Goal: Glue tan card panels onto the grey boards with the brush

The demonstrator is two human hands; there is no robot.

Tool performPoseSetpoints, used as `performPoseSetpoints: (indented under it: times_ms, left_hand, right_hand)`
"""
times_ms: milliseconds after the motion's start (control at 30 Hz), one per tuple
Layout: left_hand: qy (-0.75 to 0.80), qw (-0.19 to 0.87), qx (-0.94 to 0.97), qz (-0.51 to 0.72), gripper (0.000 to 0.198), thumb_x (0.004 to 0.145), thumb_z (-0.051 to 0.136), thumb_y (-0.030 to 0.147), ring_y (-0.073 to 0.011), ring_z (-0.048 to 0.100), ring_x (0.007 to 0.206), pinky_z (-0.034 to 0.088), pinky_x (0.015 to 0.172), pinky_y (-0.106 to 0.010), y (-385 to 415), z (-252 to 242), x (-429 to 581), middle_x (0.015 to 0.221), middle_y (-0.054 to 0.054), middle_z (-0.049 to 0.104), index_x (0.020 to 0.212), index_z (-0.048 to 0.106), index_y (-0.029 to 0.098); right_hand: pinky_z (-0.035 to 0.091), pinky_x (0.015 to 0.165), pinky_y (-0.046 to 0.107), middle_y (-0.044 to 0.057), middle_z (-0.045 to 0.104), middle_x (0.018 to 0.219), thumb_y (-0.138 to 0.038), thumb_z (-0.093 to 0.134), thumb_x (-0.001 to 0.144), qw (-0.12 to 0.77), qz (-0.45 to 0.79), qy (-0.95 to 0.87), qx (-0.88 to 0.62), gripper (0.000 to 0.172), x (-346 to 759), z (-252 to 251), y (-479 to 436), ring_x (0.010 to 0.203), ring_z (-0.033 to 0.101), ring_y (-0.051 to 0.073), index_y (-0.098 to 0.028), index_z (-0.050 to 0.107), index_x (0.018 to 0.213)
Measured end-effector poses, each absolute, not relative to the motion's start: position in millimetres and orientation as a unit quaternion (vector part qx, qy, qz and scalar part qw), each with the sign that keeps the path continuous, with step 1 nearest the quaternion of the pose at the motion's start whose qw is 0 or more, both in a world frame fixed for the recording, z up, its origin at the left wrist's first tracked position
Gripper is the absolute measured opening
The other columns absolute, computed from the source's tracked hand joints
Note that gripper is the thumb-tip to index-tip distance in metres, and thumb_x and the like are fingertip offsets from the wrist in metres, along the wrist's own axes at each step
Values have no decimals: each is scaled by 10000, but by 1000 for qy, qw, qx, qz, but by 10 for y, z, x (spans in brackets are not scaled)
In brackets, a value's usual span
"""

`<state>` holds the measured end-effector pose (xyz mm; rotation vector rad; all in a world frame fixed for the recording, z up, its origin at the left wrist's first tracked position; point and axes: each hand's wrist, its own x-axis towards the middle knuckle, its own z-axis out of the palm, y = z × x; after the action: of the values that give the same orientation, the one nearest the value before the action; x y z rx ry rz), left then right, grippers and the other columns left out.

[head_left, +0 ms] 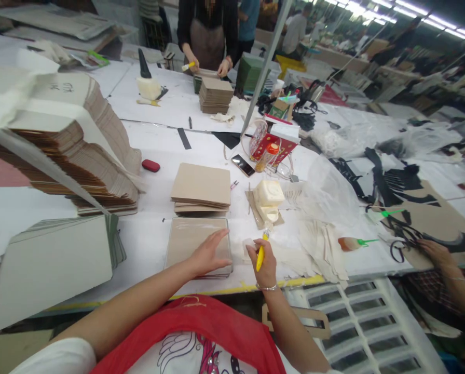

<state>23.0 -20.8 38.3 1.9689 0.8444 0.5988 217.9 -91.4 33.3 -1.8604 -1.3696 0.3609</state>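
My left hand (210,253) rests with fingers spread on the right part of a tan board (183,244) with a grey-green edge, lying near the table's front. A yellow-handled brush (260,258) is gripped in my right hand (267,264), just right of the board. Its bristles point away from me, toward a white glue container (270,193) with whitish glue around its opening, standing on a piece of cardboard. Directly behind the board lies a stack of tan boards (202,184).
Strapped cardboard pieces (111,135) and grey-green boards (61,254) fill the left. Cloth strips (322,249), a glue bottle (349,244), a phone (243,165) and a red box (273,137) lie rightward. A co-worker's hand (435,253) is at far right; another person (207,39) works opposite.
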Motion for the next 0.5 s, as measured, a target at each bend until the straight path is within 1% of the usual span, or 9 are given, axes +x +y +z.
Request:
performPoseSetpoints:
  times_ms: [33,67,133,167,200,267,333,400,500]
  left_hand:
    - [331,482,774,244,860,609,694,380,-249,378,1196,383,937,-385,-180,403,305,1347,-129,366,1337,273,198]
    - [323,522,753,238,871,587,706,389,-249,422,1154,399,908,-369,-151,413,372,1309,-126,415,1329,295,193]
    - [312,604,707,196,751,592,691,407,-220,543,955,449,777,-313,-93,402,451,1110,-91,574,1251,421,167]
    - [315,640,680,171,657,607,672,419,-191,571,822,455,685,-279,-67,380,452,967,-61,625,1178,495,149]
    - [324,668,653,150,567,618,655,430,-161,564,702,437,601,-249,-44,350,421,829,-30,637,1090,555,131]
    - [356,700,604,137,442,618,645,439,-113,504,560,376,508,-212,-5,273,268,635,14,589,909,615,108]
    - [397,710,561,150,364,603,660,424,-86,461,515,347,490,-197,29,191,26,555,34,535,776,607,108]
    - [444,716,511,171,334,597,665,419,-71,442,493,346,485,-189,67,117,-245,531,42,505,717,573,120]
    - [526,705,422,218,337,611,639,443,-68,445,474,356,470,-188,150,32,-568,538,44,494,725,531,145]
  right_hand:
    - [426,600,229,-13,530,729,-380,538,777,405,166,-543,-717,271,2122,448,-891,609,516,104,-188,489,962]
    - [427,601,227,-17,521,729,-371,547,772,413,186,-548,-703,263,2074,540,-862,609,509,100,-193,487,956]
    - [429,613,230,-17,511,741,-358,558,765,424,201,-552,-689,250,2022,637,-788,627,505,100,-198,486,943]
    - [430,623,233,-15,509,748,-355,561,763,429,194,-551,-689,247,2018,643,-745,637,505,102,-198,486,939]
    - [431,631,235,-14,507,753,-355,563,762,435,179,-546,-693,247,2027,624,-699,645,505,103,-198,486,937]
    - [429,637,234,-13,505,757,-362,565,759,444,139,-534,-706,259,2062,536,-606,645,503,102,-194,484,939]
    - [426,624,229,-13,505,746,-380,562,759,443,105,-522,-721,272,2082,411,-519,627,501,100,-187,488,936]
    - [421,601,225,-16,508,714,-402,543,767,433,92,-520,-731,280,2049,273,-439,600,499,101,-181,492,931]
    - [412,574,226,-9,535,677,-425,489,796,398,100,-543,-733,292,1901,48,-315,583,517,114,-171,500,939]
